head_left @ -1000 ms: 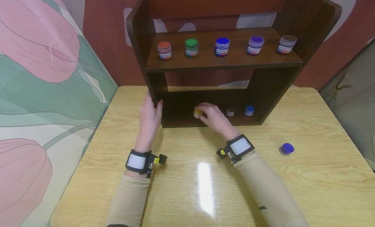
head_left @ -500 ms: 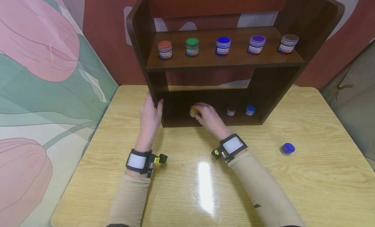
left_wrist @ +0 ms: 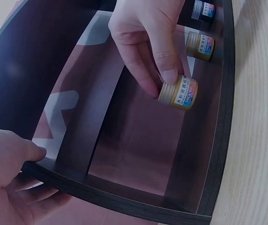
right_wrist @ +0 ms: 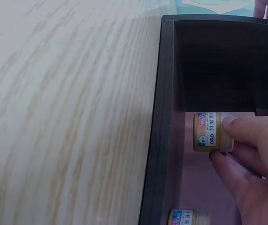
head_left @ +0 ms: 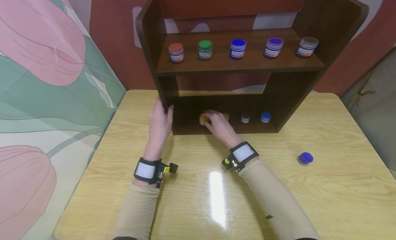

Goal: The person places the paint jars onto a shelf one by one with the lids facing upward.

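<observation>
My right hand (head_left: 220, 126) pinches a small paint jar with a yellow lid (head_left: 202, 120) between thumb and fingers, inside the lower compartment of the dark brown shelf (head_left: 198, 69). In the right wrist view the jar (right_wrist: 206, 132) shows a printed label, with the fingers at its lid end. The left wrist view shows this jar (left_wrist: 183, 93) just above the bottom board. A second yellow jar (left_wrist: 200, 46) stands to its right, partly hidden by my hand in the head view. With its thumb inside and fingers outside, my left hand (head_left: 159, 123) holds the shelf's left side panel.
Along the lower board to the right stand a dark-lidded jar (head_left: 245, 118) and a blue-lidded jar (head_left: 265, 117). Several jars, among them a green one (head_left: 205, 50), line the upper board. A purple-blue-lidded jar (head_left: 305, 158) sits on the wooden table (head_left: 191, 205) at right.
My right hand has moved left along the lower compartment with the yellow jar, and the second yellow jar now shows behind the hand. My left hand keeps its place on the side panel.
</observation>
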The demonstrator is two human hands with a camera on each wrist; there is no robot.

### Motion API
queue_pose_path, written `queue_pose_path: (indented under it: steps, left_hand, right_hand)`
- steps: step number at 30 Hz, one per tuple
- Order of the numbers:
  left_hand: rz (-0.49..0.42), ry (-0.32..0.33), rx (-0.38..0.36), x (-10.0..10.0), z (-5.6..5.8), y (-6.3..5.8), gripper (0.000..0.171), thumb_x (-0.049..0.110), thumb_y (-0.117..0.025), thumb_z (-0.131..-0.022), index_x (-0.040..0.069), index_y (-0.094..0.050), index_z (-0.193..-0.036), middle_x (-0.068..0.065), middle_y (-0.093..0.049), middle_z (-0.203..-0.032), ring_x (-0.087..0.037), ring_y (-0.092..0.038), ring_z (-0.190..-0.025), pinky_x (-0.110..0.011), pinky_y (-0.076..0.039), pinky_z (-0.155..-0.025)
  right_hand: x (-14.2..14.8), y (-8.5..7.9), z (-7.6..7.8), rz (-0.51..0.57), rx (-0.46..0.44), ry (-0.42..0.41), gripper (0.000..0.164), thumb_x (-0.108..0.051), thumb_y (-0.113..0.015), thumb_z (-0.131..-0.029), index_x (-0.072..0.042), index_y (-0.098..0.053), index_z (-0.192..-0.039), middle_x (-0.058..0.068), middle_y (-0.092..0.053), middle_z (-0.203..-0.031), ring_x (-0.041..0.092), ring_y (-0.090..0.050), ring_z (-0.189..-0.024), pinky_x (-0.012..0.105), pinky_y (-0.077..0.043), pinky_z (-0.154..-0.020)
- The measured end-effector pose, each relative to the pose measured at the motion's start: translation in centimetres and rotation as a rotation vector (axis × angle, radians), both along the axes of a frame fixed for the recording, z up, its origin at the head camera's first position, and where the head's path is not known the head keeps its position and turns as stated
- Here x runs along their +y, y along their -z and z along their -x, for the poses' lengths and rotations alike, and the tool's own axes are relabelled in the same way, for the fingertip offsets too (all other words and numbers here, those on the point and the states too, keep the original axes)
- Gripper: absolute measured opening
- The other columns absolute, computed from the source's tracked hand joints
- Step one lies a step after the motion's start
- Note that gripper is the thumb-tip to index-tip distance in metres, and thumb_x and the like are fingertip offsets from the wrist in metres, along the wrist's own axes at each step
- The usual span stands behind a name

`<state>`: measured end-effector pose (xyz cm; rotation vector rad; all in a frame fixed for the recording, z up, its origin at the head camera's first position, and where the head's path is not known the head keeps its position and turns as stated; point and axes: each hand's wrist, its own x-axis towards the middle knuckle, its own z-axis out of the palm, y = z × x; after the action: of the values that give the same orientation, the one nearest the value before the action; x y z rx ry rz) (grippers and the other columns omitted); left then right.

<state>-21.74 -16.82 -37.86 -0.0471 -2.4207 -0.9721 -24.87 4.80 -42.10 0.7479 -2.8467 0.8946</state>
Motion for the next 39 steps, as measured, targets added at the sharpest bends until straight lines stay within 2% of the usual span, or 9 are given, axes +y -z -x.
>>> queue_pose_path:
  steps: [6, 15, 39]
  left_hand:
    - [-0.001, 0.004, 0.003, 0.1, 0.1, 0.1, 0.045, 0.014, -0.061, -0.099, 0.0, -0.045, -0.138, -0.024, -0.063, -0.128, -0.038, -0.063, -0.12, -0.05, -0.052, -0.104]
    - [-0.007, -0.003, 0.017, -0.1, 0.0, 0.1, 0.043, 0.013, -0.062, -0.098, -0.004, -0.047, -0.136, -0.026, -0.064, -0.125, -0.041, -0.063, -0.119, -0.052, -0.051, -0.102]
    - [-0.004, 0.004, 0.004, 0.0, 0.0, 0.0, 0.045, 0.015, -0.06, -0.1, -0.002, -0.045, -0.138, -0.025, -0.064, -0.126, -0.04, -0.063, -0.119, -0.051, -0.052, -0.103]
  right_hand:
    - [-0.2, 0.4, 0.2, 0.02, 0.001, 0.009, 0.033, -0.011, -0.07, -0.092, -0.003, -0.066, -0.124, 0.013, -0.066, -0.131, 0.027, -0.067, -0.111, 0.036, -0.058, -0.093]
    - [-0.9, 0.7, 0.5, 0.015, -0.042, 0.022, 0.033, -0.012, -0.069, -0.093, -0.003, -0.066, -0.125, 0.015, -0.065, -0.133, 0.03, -0.063, -0.122, 0.04, -0.053, -0.104]
    - [-1.0, 1.2, 0.9, -0.017, -0.033, 0.042, 0.034, -0.011, -0.067, -0.095, -0.003, -0.065, -0.127, 0.014, -0.064, -0.135, 0.03, -0.063, -0.123, 0.04, -0.052, -0.106]
